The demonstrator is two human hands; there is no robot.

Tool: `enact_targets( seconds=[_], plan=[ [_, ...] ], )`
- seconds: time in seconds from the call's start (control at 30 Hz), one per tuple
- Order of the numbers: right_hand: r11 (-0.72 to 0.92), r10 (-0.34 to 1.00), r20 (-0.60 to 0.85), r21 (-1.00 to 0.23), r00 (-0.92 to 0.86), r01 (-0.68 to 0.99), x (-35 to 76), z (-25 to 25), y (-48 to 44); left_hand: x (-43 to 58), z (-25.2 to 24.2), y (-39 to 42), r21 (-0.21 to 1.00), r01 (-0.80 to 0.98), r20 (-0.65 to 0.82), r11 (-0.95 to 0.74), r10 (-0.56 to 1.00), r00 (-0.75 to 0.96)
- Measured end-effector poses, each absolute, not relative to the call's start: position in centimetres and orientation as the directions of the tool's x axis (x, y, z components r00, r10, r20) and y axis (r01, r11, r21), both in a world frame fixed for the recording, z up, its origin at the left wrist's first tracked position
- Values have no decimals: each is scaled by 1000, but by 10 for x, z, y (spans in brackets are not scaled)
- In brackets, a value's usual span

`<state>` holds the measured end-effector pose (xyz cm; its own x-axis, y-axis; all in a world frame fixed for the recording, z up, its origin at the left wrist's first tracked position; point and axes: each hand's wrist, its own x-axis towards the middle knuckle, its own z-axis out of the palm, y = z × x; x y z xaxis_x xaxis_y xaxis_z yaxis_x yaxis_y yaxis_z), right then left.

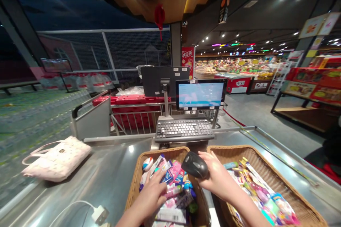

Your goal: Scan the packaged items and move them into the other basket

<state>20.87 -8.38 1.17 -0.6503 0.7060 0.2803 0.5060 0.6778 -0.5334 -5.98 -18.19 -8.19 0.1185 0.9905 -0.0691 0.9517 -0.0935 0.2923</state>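
Note:
My right hand (217, 175) is closed around a black handheld barcode scanner (195, 165), held over the gap between two wicker baskets. My left hand (153, 193) rests in the left basket (133, 188), with its fingers laid on a blue and white packet (167, 176) among several small colourful packets. The right basket (279, 181) also holds several bright packets, and neither hand touches it.
A keyboard (184, 130) and a lit screen (201, 94) stand behind the baskets on the steel checkout counter (106, 170). A pale pink handbag (57, 158) lies at the left. A white cable with a plug (99, 214) lies near the front edge. Shop shelves (311, 85) fill the right.

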Motion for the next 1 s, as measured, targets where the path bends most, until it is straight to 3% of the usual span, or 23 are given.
enact_targets(
  seconds=[0.2, 0.43, 0.57, 0.77, 1.0],
  plan=[
    [615, 782, 311, -523, -540, 590, 248, 20, -78, -38, -70, -155, 294, 933, 56, -209, 978, 202],
    [564, 821, 438, -517, -367, 644, 324, 37, -72, 42, -49, -96, 304, 880, 34, -364, 928, 372],
    [488, 852, 457, -518, -254, 703, 365, 33, -68, 105, -61, -53, 314, 802, 42, -509, 851, 524],
    [405, 887, 432, -558, -162, 724, 409, 22, -59, 203, -126, 7, 212, 774, -186, -597, 752, 632],
    [365, 904, 412, -597, -117, 715, 437, 18, -43, 260, -203, 33, 199, 782, -357, -591, 699, 619]
  ],
)
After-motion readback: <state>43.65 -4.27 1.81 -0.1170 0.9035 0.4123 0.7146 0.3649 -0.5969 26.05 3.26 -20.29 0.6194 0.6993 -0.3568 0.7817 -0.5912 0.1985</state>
